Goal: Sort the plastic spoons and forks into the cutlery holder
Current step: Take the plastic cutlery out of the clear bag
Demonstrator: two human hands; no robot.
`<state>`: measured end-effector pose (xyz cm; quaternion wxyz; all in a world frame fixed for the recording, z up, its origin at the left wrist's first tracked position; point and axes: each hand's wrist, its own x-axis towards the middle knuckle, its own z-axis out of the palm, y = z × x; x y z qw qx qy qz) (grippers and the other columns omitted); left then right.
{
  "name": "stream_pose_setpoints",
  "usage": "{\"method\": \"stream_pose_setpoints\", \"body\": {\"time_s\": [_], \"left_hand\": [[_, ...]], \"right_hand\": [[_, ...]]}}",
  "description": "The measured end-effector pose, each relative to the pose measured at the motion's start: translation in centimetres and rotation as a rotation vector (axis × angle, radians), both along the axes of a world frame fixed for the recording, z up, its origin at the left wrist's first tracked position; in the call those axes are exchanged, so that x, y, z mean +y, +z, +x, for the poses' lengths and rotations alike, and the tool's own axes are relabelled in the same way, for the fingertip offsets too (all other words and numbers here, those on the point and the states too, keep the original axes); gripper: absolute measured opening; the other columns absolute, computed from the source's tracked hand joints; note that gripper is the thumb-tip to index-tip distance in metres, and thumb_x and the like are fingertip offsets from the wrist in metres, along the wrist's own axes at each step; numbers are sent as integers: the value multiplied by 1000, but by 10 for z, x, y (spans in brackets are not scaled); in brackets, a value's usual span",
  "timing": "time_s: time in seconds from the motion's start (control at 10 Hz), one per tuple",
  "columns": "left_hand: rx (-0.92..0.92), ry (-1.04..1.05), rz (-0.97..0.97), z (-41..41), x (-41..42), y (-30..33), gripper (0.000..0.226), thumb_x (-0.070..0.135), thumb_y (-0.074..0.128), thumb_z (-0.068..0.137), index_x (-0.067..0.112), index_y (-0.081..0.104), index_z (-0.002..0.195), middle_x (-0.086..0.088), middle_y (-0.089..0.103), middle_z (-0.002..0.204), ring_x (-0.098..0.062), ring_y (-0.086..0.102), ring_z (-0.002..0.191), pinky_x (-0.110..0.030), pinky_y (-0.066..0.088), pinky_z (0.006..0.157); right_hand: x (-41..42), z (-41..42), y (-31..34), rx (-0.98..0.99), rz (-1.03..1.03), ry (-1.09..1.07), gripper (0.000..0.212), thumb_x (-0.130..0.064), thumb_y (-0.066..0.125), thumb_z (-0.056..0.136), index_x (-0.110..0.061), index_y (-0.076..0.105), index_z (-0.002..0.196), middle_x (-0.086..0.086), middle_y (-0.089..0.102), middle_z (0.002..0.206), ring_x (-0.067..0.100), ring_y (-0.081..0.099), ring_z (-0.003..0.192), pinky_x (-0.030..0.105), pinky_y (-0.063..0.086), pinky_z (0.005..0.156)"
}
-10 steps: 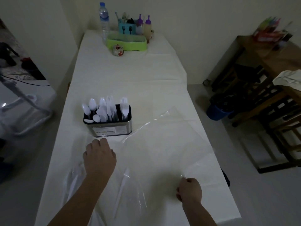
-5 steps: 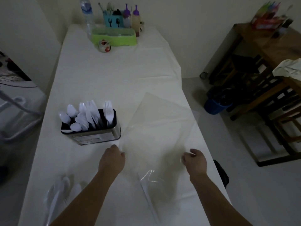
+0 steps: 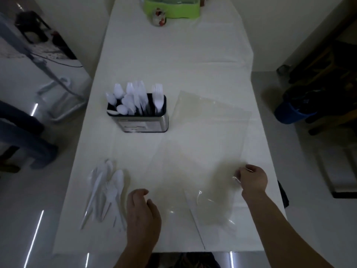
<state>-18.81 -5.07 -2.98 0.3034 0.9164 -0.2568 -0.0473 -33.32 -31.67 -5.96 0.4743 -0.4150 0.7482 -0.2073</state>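
A steel cutlery holder (image 3: 144, 123) stands mid-table on the left, filled with several white plastic spoons (image 3: 118, 97) on its left side and forks (image 3: 158, 95) on its right. A loose pile of white plastic cutlery (image 3: 105, 190) lies near the front left. My left hand (image 3: 142, 211) hovers just right of that pile, fingers apart and holding nothing. My right hand (image 3: 252, 179) pinches the edge of a clear plastic bag (image 3: 208, 144) that lies flat on the table's right half.
The table (image 3: 173, 60) wears a white cloth. At its far end sit a green tray (image 3: 173, 10) and a small round ornament (image 3: 159, 17). A blue bucket (image 3: 291, 113) and dark wooden furniture stand on the floor to the right.
My left hand let go of the clear bag and drew back toward the loose cutlery pile. The bag now lies flat, with my right hand still on its edge. The view tilted down.
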Motion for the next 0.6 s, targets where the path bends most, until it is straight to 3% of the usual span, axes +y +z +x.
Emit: {"method": "stream_pose_setpoints", "body": {"time_s": [0.1, 0.2, 0.3, 0.4, 0.5, 0.6], "left_hand": [[160, 173, -56, 1, 8, 6, 27, -10, 54, 84, 1, 52, 109, -7, 47, 105, -20, 48, 96, -28, 38, 82], [320, 199, 71, -15, 15, 10, 8, 12, 54, 92, 16, 53, 98, 1, 53, 90, -23, 57, 83, -32, 43, 72], [411, -75, 427, -47, 6, 7, 26, 48, 44, 97, 24, 50, 85, 5, 60, 84, -19, 64, 89, -30, 47, 74], [328, -228, 517, -78, -18, -2, 52, 67, 30, 92, 23, 57, 97, 0, 67, 96, -21, 65, 96, -32, 48, 78], [253, -259, 589, -90, -45, -13, 55, 68, 36, 91, 19, 58, 102, -4, 69, 94, -25, 69, 90, -35, 52, 74], [275, -294, 608, -88, -58, -12, 44, 59, 78, 64, 18, 62, 69, -1, 61, 57, -16, 64, 49, -25, 48, 44]], "right_hand": [[0, -6, -6, -9, 31, -43, 19, 4, 56, 77, -7, 69, 86, 11, 71, 72, 28, 71, 70, 42, 61, 72], [-6, -9, -13, -19, 32, -68, 19, 4, 58, 75, -8, 69, 83, 14, 71, 76, 32, 71, 75, 47, 61, 76], [-7, -5, 1, -146, 47, -132, 22, 11, 56, 77, -6, 67, 85, 13, 65, 71, 26, 66, 63, 37, 61, 63], [-6, -6, 8, -110, 3, -22, 15, 3, 58, 83, 0, 67, 95, 10, 65, 78, 15, 61, 55, 18, 50, 44], [-12, -7, 6, -168, 3, -50, 11, -4, 55, 89, -8, 65, 88, 20, 70, 105, 26, 66, 77, 24, 51, 64], [-9, -4, 19, 313, 30, 411, 32, -31, 38, 102, -18, 66, 109, 4, 66, 120, 17, 59, 116, 27, 45, 95]]}}
